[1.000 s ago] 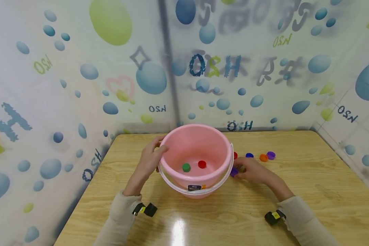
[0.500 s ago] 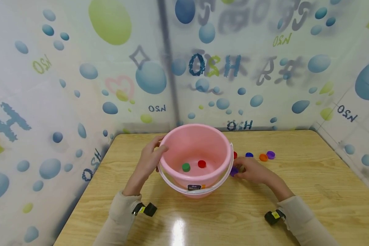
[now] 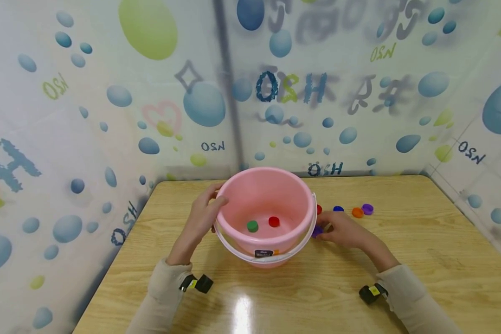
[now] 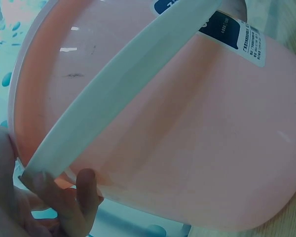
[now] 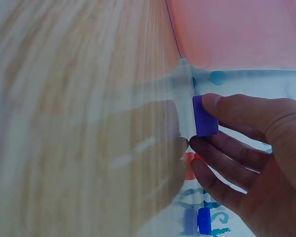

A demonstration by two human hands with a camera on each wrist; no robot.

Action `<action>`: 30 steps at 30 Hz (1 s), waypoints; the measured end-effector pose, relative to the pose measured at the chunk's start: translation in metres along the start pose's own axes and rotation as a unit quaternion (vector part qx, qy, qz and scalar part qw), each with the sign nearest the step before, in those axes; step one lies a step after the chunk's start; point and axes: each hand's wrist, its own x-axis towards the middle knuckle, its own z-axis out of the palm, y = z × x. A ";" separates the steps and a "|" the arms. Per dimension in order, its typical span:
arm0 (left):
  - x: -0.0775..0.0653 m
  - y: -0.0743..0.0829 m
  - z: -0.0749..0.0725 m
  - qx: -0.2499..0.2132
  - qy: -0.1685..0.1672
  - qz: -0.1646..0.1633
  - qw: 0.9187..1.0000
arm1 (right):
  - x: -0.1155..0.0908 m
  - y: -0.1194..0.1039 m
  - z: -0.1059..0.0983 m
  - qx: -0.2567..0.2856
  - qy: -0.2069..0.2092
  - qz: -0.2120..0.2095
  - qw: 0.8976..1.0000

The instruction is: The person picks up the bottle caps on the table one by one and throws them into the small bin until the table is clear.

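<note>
A pink plastic bucket (image 3: 267, 190) stands on the wooden table, tipped slightly toward me. My left hand (image 3: 202, 211) grips its left rim, thumb over the edge and fingers outside. In the left wrist view, fingers touch the end of the white handle (image 4: 118, 94). Inside the bucket lie a green bottle cap (image 3: 252, 226) and a red bottle cap (image 3: 273, 221). To the right of the bucket, my right hand (image 3: 340, 229) pinches a purple bottle cap (image 5: 204, 116) between thumb and finger, at the tabletop. The other fingers of that hand are loosely bent.
Beyond my right hand lie a red cap (image 3: 319, 209), a blue cap (image 3: 338, 208), an orange cap (image 3: 357, 212) and another purple cap (image 3: 368, 209). A patterned curtain (image 3: 275, 134) rises behind the table (image 3: 275, 297).
</note>
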 end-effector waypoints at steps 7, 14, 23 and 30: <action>0.001 0.000 0.001 -0.001 -0.002 0.002 1.000 | -0.001 -0.001 -0.002 0.007 0.001 -0.007 1.000; 0.001 -0.002 0.000 0.002 -0.002 -0.004 1.000 | -0.001 -0.002 -0.004 0.005 0.005 -0.010 1.000; 0.001 -0.003 0.000 -0.003 -0.003 -0.001 1.000 | -0.001 -0.003 -0.006 -0.001 0.011 0.011 1.000; 0.000 -0.001 0.000 -0.003 -0.006 0.001 1.000 | -0.002 -0.005 -0.008 -0.007 0.013 0.001 1.000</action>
